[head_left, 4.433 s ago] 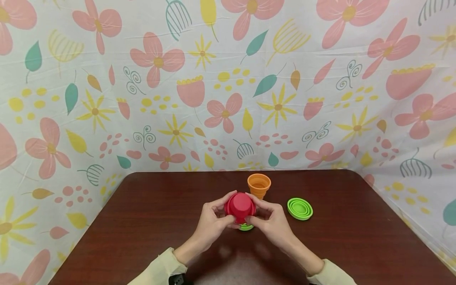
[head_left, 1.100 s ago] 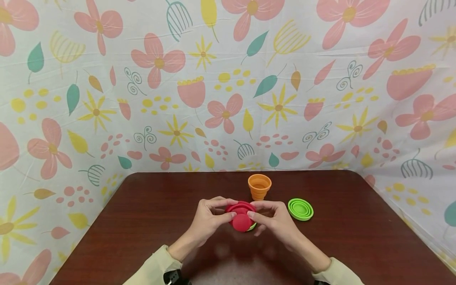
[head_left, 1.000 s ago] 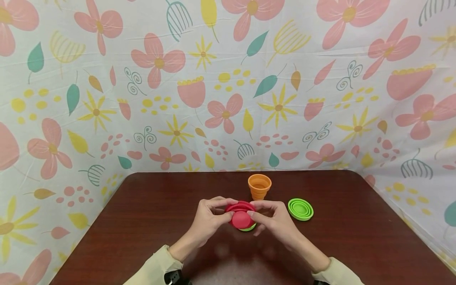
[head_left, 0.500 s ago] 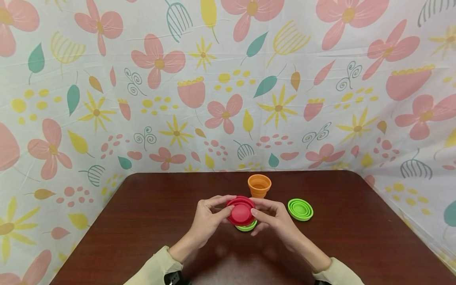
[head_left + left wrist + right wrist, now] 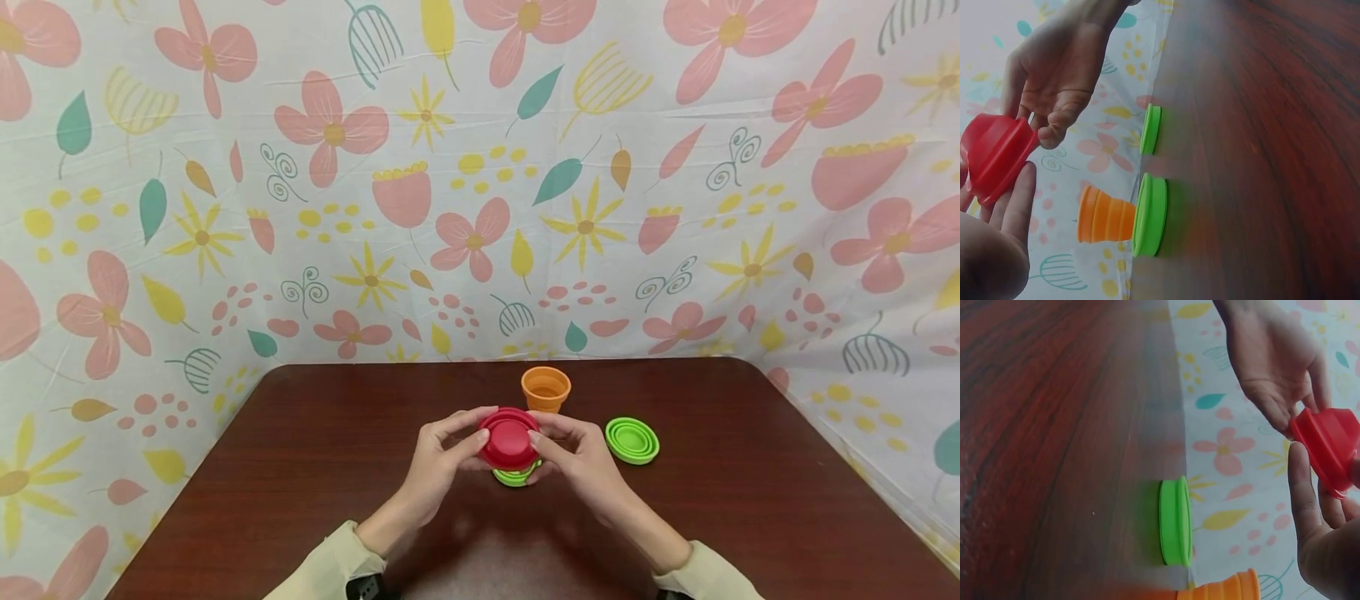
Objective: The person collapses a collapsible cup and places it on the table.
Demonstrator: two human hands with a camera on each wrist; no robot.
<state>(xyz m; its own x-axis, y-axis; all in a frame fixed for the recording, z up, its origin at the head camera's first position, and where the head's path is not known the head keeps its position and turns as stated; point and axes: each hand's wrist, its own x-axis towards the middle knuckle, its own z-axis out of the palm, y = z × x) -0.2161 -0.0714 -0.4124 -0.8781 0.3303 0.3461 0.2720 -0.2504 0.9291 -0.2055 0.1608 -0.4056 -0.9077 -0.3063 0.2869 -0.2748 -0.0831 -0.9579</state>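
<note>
A red collapsible cup point(image 5: 510, 442) is held above the table in front of me, its round base turned towards the head camera. My left hand point(image 5: 437, 457) grips one side, thumb on the base and fingers at the rim. On the opposite side my right hand point(image 5: 577, 454) pinches it the same way. From the left wrist view, the cup point(image 5: 997, 156) looks partly folded, with stepped walls. Just beneath it, a flattened green collapsible cup point(image 5: 514, 478) is mostly hidden by the hands and the red cup in the head view.
Behind the hands an orange collapsible cup point(image 5: 546, 385) stands unfolded and upright. Another flattened green cup point(image 5: 632, 441) lies to the right. The dark wooden table point(image 5: 315, 483) ends against a flower-patterned cloth point(image 5: 480, 167).
The red cup's base stuck out further several seconds ago; it now sits closer to the rim. Both hands have tipped the cup, so its base has swung upward over the last second.
</note>
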